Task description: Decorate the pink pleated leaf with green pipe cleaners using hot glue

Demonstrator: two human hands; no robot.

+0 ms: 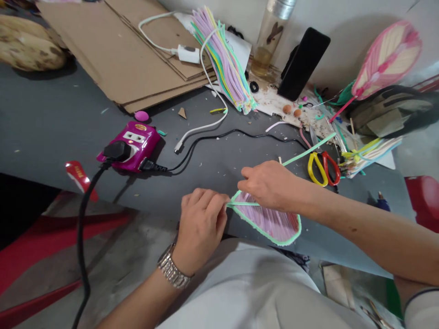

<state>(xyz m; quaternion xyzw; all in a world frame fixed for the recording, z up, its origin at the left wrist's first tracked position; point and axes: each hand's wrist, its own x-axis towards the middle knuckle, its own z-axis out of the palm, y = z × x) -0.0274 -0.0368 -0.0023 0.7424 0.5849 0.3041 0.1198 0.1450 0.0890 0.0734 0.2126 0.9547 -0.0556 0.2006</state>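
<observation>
A leaf-shaped piece with purple strands and a mint-green fuzzy border lies at the table's front edge. My left hand, with a metal watch on its wrist, pinches the piece's pointed left tip. Above the piece, my right hand is closed on a mint-green pipe cleaner, whose free end sticks out to the upper right. A green strip also runs along the middle of the piece from the tip. My right fingers hide part of the upper border.
Yellow-and-red-handled scissors lie right of my right hand. A magenta power outlet box with black cables is at left. Further back are cardboard sheets, a pipe cleaner bundle, a bottle, a phone and a pink leaf shape.
</observation>
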